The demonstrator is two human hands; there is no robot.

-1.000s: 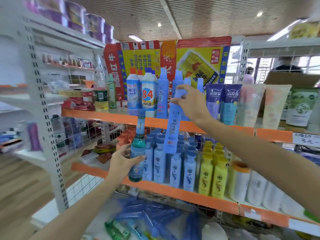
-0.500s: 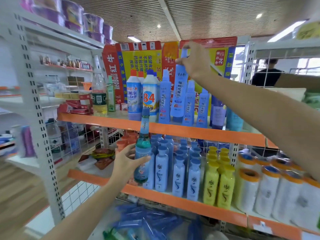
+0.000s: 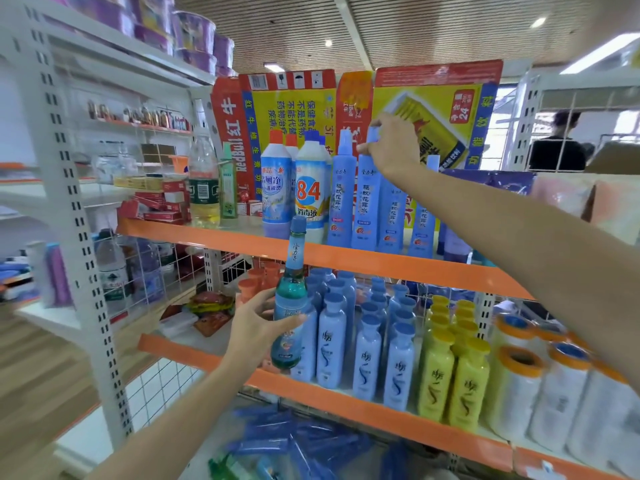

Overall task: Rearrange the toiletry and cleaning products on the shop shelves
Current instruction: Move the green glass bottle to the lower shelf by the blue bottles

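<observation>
Running orange-edged shelves point(image 3: 398, 263) beneath a slatted ceiling point(image 3: 433, 26).

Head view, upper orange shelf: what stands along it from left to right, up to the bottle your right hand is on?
Red cartons → clear yellowish bottle → slim green bottle → orange-capped cleaner → 84 disinfectant → blue spray bottle → blue bottle gripped by the right hand.

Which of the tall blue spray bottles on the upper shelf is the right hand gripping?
The second tall blue bottle from the left; the right hand pinches its top, and the others stand untouched.
</observation>
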